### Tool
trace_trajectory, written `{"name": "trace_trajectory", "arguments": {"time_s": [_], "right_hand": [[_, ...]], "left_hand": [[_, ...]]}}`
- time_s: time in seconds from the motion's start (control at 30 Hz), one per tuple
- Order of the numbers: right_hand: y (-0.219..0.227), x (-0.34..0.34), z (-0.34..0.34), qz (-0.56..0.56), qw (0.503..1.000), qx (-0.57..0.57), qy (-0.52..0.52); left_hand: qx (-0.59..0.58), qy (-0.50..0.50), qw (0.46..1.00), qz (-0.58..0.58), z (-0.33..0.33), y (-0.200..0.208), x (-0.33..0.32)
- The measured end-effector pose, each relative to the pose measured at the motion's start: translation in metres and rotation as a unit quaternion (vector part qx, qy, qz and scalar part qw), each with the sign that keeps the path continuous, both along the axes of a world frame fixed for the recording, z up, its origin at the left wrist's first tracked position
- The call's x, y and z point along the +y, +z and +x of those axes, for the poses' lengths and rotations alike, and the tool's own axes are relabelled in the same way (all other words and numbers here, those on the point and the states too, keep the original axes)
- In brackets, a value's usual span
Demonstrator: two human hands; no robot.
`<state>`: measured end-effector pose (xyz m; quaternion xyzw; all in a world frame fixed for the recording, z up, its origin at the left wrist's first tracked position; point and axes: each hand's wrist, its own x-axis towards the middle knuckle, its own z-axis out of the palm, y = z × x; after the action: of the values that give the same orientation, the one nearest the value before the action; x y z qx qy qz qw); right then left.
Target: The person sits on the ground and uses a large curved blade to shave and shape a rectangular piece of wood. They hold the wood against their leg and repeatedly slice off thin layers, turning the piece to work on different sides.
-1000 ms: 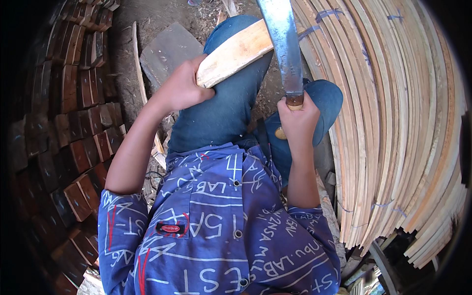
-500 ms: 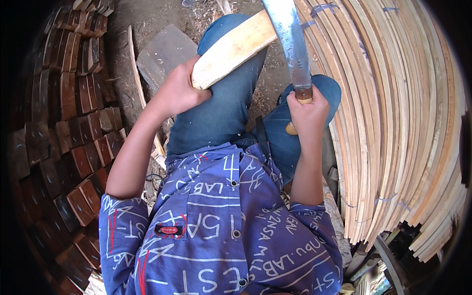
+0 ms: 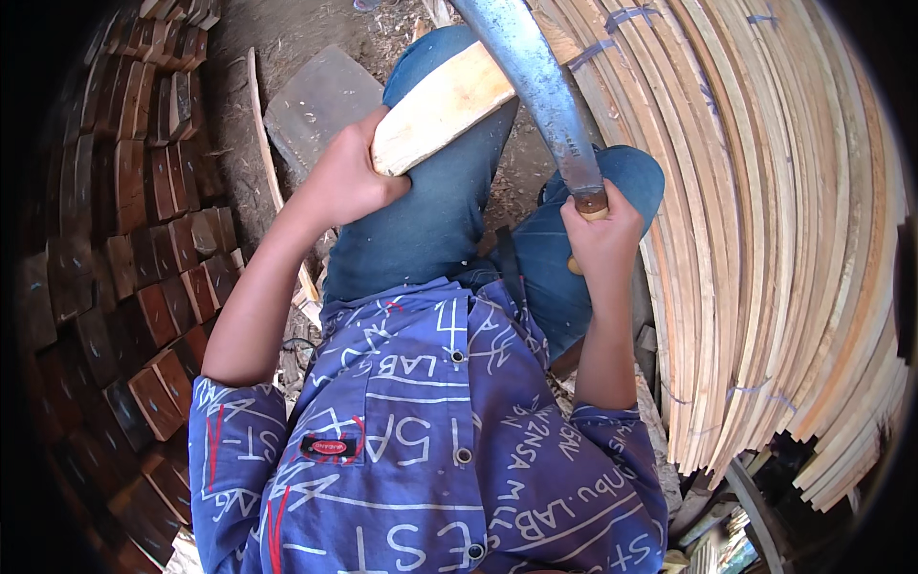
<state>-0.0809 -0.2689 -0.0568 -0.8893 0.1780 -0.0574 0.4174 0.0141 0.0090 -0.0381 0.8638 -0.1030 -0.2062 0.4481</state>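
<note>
Right now the left hand [image 3: 349, 177] is clenched round the near end of a pale, flat, rough-sawn wooden billet [image 3: 442, 105], which lies slanting across the lap on the blue denim thigh [image 3: 430, 210], far end hidden behind the blade. Right hand [image 3: 601, 234] is clenched on the wooden handle of a long, curved grey steel machete [image 3: 540, 86], blade rising up & away over the billet.

Risks, as I judge them:
- Blade edge sits close above the billet w/ left fingers wrapped at the end — a glancing stroke could slide down the grain toward that hand.
- Billet rests on the leg, not on a block — a cut that goes through or skids off would meet the denim thigh.
- Smooth-looking handle; if the grip slackens mid-swing the tool could twist.

Materials: blade is dull, scuffed metal w/ a broad curve. Billet is light, fibrous, square-cut at the end. At right, a stack of thin pale bent wooden slats [image 3: 765, 239], tied in bundles. At left, stacked dark reddish-brown wood blocks [image 3: 134, 249], blocky & smooth-faced. Flat grey slab [image 3: 320, 100] on the dirt floor ahead.
</note>
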Motion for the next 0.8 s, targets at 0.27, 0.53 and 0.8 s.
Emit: {"name": "trace_trajectory", "arguments": {"time_s": [0.27,0.53,0.8], "right_hand": [[0.013,0.007,0.0,0.014,0.999,0.03,0.007],[0.009,0.007,-0.004,0.006,1.0,0.009,0.008],[0.007,0.013,-0.006,-0.009,1.0,0.027,0.01]], "left_hand": [[0.003,-0.004,1.0,0.004,-0.001,-0.005,0.002],[-0.005,-0.005,1.0,0.012,-0.002,-0.004,0.0],[-0.001,0.005,1.0,0.017,-0.001,-0.001,-0.001]]}}
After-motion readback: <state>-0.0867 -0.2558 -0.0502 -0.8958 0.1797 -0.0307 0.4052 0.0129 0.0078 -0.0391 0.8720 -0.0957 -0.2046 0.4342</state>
